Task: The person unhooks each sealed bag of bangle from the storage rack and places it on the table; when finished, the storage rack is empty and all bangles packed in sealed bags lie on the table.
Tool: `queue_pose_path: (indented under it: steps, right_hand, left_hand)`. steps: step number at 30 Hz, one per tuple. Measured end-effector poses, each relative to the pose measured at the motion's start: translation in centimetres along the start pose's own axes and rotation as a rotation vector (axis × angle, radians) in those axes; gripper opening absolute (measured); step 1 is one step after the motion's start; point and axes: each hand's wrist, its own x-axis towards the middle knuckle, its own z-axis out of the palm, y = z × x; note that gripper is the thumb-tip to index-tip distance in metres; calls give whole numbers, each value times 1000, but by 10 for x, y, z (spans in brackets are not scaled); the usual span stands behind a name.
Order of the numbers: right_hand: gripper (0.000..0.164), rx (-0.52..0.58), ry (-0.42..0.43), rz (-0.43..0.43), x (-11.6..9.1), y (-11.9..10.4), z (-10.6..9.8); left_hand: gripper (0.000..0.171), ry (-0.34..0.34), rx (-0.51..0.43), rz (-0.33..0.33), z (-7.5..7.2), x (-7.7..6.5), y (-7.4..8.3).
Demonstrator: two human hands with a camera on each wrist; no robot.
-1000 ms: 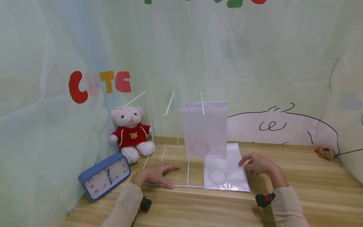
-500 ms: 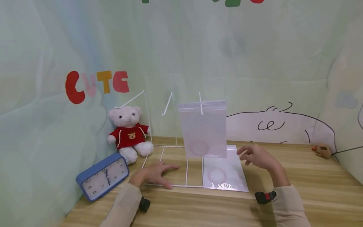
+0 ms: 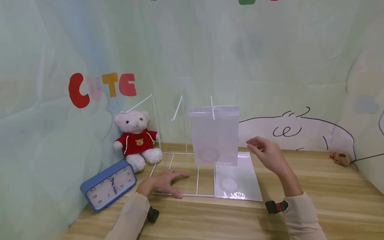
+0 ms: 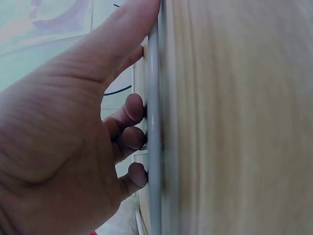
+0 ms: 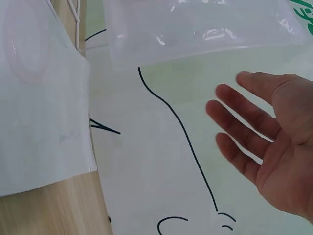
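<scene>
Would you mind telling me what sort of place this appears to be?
It looks like a decorated tabletop corner, perhaps a staged one: a wood-grain table stands against a cartoon-printed backdrop, with a seated teddy bear towards the left.

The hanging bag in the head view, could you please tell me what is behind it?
Around the hanging bag, parts of the flat bag, the table and the backdrop show; the flat bag's far left corner is covered.
</scene>
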Motion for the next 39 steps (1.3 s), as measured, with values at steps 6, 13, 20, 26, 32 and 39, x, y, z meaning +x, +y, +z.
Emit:
queue_pose_path:
  steps: [6,13,20,26,32,39]
  right_hand:
    - [24,55,87,-65,5,-9,7]
    - [31,107,82,-83,5,-15,18]
    - [27,105,63,-92,1,-14,31]
    - [23,86,51,-124,3,-14,39]
    - [20,62,68,-157,5,-13,43]
    - [13,53,107,-196,8,-19,46]
  left_hand:
    - [82,3,1,-12,-1,0,1]
    - [80,8,1,-2,2,-2,1]
    - [81,4,-1,-10,7,-5,-1]
    - [81,15,16,12,6,-6,-2]
    - [80,22,25,36,3,-1,0]
    - [80,14,9,18,1,0,-1]
